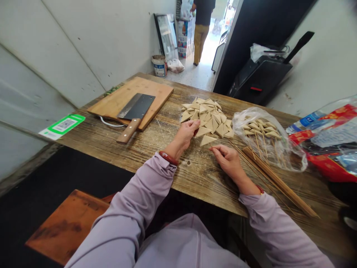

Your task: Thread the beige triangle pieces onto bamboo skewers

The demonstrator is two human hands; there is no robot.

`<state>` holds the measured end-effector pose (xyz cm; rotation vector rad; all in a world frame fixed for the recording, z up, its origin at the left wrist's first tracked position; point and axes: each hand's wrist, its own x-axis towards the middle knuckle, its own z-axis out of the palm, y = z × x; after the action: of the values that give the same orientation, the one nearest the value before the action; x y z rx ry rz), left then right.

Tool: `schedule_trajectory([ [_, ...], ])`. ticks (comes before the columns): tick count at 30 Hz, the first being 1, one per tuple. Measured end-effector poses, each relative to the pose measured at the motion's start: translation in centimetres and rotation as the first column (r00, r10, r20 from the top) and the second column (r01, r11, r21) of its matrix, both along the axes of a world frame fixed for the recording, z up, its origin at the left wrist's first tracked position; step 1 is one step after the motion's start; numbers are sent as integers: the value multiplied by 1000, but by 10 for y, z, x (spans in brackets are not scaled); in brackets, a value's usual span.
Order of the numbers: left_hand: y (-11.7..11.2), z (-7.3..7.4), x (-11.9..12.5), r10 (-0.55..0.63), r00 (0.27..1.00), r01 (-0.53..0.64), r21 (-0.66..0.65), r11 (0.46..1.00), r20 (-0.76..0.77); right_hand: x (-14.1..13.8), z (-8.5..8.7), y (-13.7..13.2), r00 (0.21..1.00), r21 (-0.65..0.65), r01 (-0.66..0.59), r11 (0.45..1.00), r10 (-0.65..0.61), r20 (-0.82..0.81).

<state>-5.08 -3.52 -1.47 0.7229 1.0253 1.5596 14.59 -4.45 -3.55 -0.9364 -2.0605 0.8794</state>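
My left hand point(186, 137) is closed in a pinch at the near edge of a pile of beige tofu triangles point(212, 121). One triangle lies right by its fingertips; what the pinch holds is hidden. My right hand point(229, 160) pinches a thin bamboo skewer point(211, 145), mostly covered by the fingers. Its end is close to a single tofu triangle point(207, 140) in front of the pile; whether it pierces it I cannot tell. Right of that hand lies a bundle of bamboo skewers point(281, 182). Skewered triangles point(260, 127) rest in a clear plastic bag point(295, 158).
A cleaver point(136, 108) lies on a wooden cutting board point(156, 87) at the left, its handle over the near edge. Red-and-clear plastic packaging point(331, 130) crowds the table's right end. Beyond are a bucket point(159, 67), a black bin point(259, 76) and a person point(203, 29) in the doorway.
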Motion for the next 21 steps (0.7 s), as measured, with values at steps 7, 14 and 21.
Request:
schedule_trajectory([
  [7,-2,-1,1,-35,999,35,47,998,-3,-2,2,0,1000,87,8,996,-9,3],
  [14,-3,0,1,-43,999,44,33,999,-4,-2,2,-1,999,93,23,995,-26,27],
  [21,-2,-4,0,-53,999,53,67,996,-5,-3,0,0,1000,118,25,993,-27,16],
])
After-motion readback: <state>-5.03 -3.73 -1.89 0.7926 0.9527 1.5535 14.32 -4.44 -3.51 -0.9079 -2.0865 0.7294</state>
